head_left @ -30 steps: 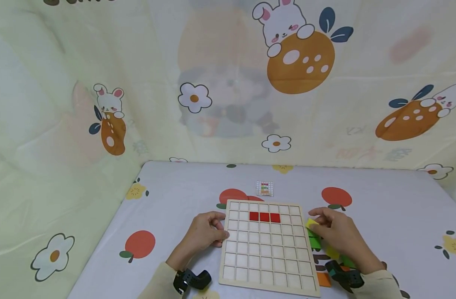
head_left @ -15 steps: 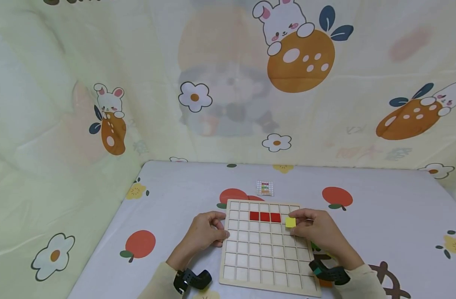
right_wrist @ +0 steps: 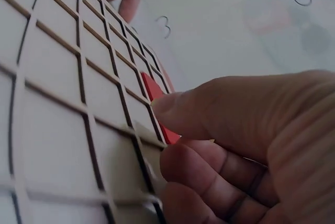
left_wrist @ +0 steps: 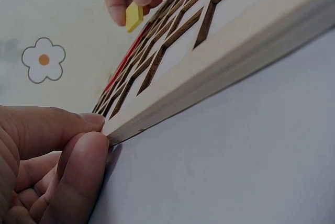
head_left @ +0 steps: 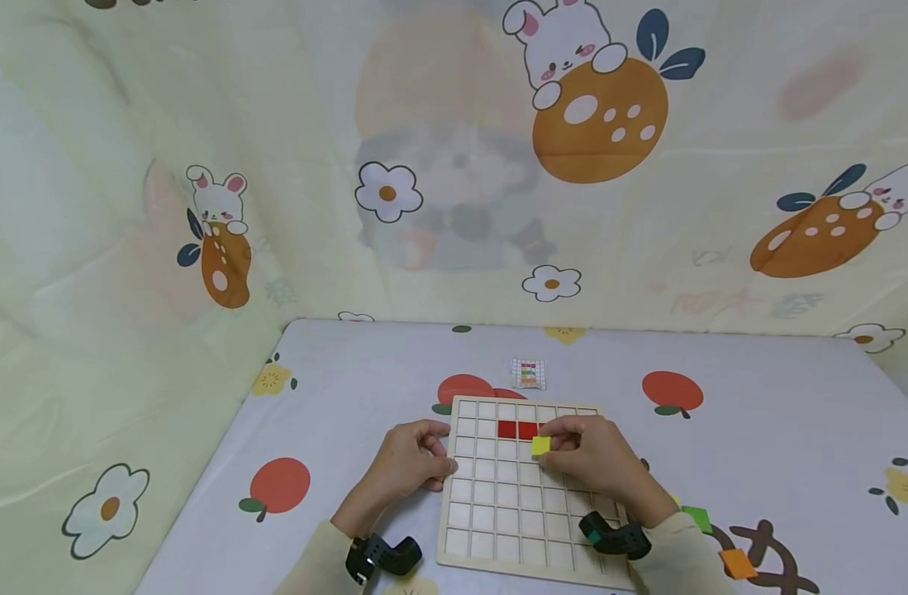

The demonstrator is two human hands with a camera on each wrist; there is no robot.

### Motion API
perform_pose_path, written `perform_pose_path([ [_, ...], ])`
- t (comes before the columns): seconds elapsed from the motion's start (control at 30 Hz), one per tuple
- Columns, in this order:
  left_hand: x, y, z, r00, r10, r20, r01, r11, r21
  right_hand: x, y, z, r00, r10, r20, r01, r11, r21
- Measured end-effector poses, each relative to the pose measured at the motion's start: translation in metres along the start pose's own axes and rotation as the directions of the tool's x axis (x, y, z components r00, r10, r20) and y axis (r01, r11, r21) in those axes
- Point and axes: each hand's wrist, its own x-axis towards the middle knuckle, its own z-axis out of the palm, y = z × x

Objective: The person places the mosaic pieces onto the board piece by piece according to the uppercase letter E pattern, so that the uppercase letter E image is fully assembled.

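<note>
A light wooden grid board [head_left: 494,519] with white cells lies on the table, and a row of red square tiles [head_left: 507,429] sits in its second row from the far side. My right hand [head_left: 598,459] pinches a yellow square tile [head_left: 541,446] between thumb and fingers over the board, just nearer than the red row. The left wrist view shows that yellow tile [left_wrist: 134,17] raised above the grid; in the right wrist view the fingers hide it. At the board's left edge, my left hand [head_left: 409,459] pinches the frame with thumb and forefinger [left_wrist: 86,164].
A small printed card [head_left: 529,374] with a coloured grid pattern lies beyond the board. Right of the board, partly behind the right forearm, are a green tile [head_left: 696,519] and an orange tile [head_left: 738,564]. A printed cloth wall [head_left: 454,248] rises behind the table.
My right hand has carried the yellow tile leftward from the board's right side to over the grid, below the red row. The left hand stays at the board's left edge.
</note>
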Motion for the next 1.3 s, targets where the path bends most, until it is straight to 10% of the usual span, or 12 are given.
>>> perform_pose_path([
  [1.3, 0.0, 0.003, 0.0, 1.0, -0.019, -0.005, 0.02, 1.0, 0.005, 0.016, -0.029, 0.036, 0.997, 0.077, 0.023, -0.076, 0.996, -0.036],
])
